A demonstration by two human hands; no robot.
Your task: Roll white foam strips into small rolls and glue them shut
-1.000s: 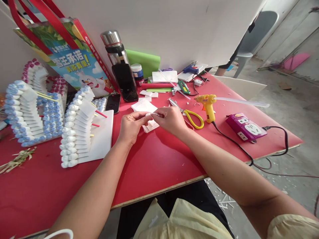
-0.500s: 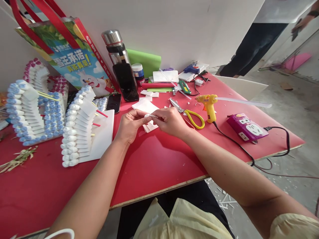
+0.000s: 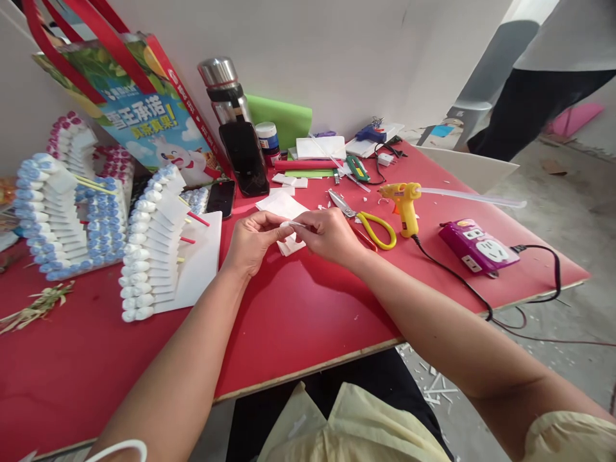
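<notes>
Small white piece (image 3: 287,224) is right at my fingertips, held up over the white paper stack (image 3: 279,203), roughly in front of my middle. No reach needed: both hands touch it, so neither is nearer. Its wider, rounded part sits at the left hand's (image 3: 251,242) thumb and forefinger; a thin part runs right, into the right hand's (image 3: 332,235) pinch. Long axis roughly side to side, across the gap between my hands; can't tell if it's one piece or two joined. Left: thumb and forefinger pinched closed on the rounded part. Right: thumb and forefinger closed on the thin part, other fingers curled in. Hands face each other, tips almost meeting, knuckles up, both forearms angled in from the near edge of the red table (image 3: 298,321), wrists fairly straight. Nearby: scissors (image 3: 378,230) lie just right of my right hand, yellow glue gun (image 3: 407,208) beyond them, nozzle pointing left. White stepped model (image 3: 163,256) stands left of my left hand, apart from it.
</notes>
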